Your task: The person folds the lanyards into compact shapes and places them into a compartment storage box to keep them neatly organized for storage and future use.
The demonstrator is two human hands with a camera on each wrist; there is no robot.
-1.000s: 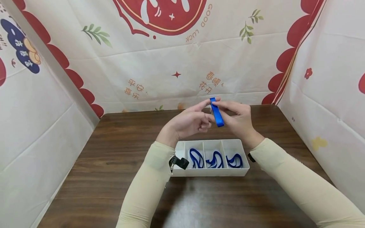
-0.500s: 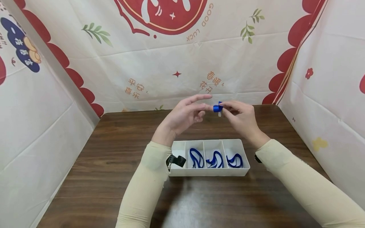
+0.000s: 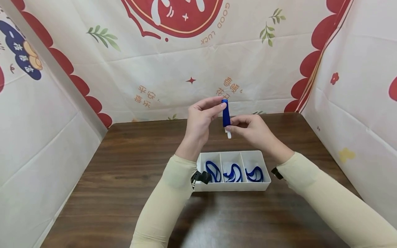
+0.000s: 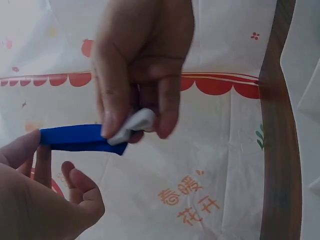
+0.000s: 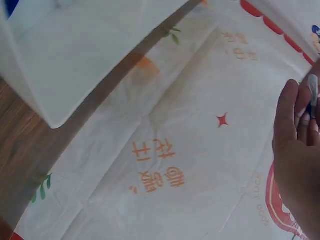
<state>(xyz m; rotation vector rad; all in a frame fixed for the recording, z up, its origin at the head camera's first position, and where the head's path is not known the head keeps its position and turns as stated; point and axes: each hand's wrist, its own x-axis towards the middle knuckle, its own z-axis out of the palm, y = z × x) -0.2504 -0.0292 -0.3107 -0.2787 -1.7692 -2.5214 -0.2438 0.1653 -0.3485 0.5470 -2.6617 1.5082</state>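
A folded blue lanyard (image 3: 226, 115) with a white plastic clip (image 3: 229, 135) at its lower end hangs upright above the table in the head view. My left hand (image 3: 198, 120) pinches the top of the fold between thumb and fingers. Near the bottom, by the clip, my right hand (image 3: 255, 130) pinches the band. The left wrist view has the blue band (image 4: 75, 136) stretched between both hands, the white clip (image 4: 135, 126) at the right hand's fingertips. Only a bit of the clip (image 5: 313, 87) shows beside the right hand (image 5: 295, 135) in the right wrist view.
Below the hands, a white divided tray (image 3: 231, 187) stands on the brown wooden table (image 3: 124, 186). Three of its compartments hold coiled blue lanyards (image 3: 255, 174); its left end is hidden by the left wrist. Printed cloth (image 3: 161, 69) walls the table's back and sides.
The lanyard has gone from being wound about the left fingers to a flat upright fold. My left hand has turned and taken its top; the right hand has moved slightly down.
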